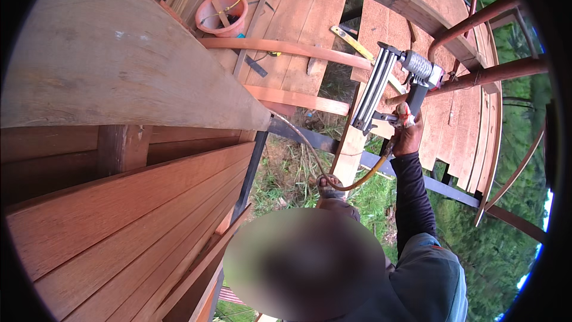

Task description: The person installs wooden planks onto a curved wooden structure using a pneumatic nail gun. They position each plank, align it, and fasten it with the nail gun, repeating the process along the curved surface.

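Note:
My right arm (pixel 412 194), in a dark sleeve, reaches forward from the lower right. At its end my right hand (pixel 408 141) is closed around the lower end of a pneumatic nail gun (pixel 422 67). The gun has a silver ribbed body, a black handle and a long metal magazine (pixel 376 89) on its left side. White and red wrapping covers part of the gun's fitting by my fingers. A yellowish air hose (pixel 372 173) loops down and then left from beneath that hand. My left hand does not show; the large blurred patch hides the lower middle.
What looks like my bare foot (pixel 329 183) rests by a pale beam (pixel 348 155) above grass. Beyond lie plank decking (pixel 292 18), an orange bucket (pixel 221 15), a tape measure (pixel 274 53) and a yellow level (pixel 353 42). Board siding (pixel 137 214) stands left; reddish pipes (pixel 482 77) cross right.

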### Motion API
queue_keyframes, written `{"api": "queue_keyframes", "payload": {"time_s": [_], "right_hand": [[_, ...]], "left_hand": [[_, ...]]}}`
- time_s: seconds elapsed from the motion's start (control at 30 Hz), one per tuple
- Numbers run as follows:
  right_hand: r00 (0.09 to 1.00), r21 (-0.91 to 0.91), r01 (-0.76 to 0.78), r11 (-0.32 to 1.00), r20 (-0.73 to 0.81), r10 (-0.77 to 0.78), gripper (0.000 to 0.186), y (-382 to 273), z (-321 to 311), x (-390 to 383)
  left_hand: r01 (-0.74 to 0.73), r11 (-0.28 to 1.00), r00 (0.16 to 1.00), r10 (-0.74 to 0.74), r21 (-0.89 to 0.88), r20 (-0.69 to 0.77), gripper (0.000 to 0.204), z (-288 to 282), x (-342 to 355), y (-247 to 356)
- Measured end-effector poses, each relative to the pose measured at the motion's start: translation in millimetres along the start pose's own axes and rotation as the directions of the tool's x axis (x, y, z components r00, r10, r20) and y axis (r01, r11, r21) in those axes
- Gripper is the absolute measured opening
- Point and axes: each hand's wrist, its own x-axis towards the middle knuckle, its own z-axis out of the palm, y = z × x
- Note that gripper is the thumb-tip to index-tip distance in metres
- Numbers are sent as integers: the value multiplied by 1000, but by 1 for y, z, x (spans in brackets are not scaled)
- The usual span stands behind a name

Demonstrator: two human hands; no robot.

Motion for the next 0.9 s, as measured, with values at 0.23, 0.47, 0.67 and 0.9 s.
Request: {"api": "queue_keyframes", "payload": {"time_s": [0.23,0.47,0.67,0.9], "right_hand": [[840,303,-89,949,535,-92,59,-106,122,-69],[609,292,-408,865,793,19,48,-185,160,-107],[447,-29,-317,948,877,177,36,-265,160,-170],[95,181,247,952,973,-210,47,-339,186,-217]], "left_hand": [[-396,901,895,335,180,294,43,-34,15,-23],[207,975,937,-220,75,271,40,-69,18,-18],[524,846,798,-526,93,293,38,-103,40,-10],[595,782,686,-614,184,390,34,-104,56,16]]}}
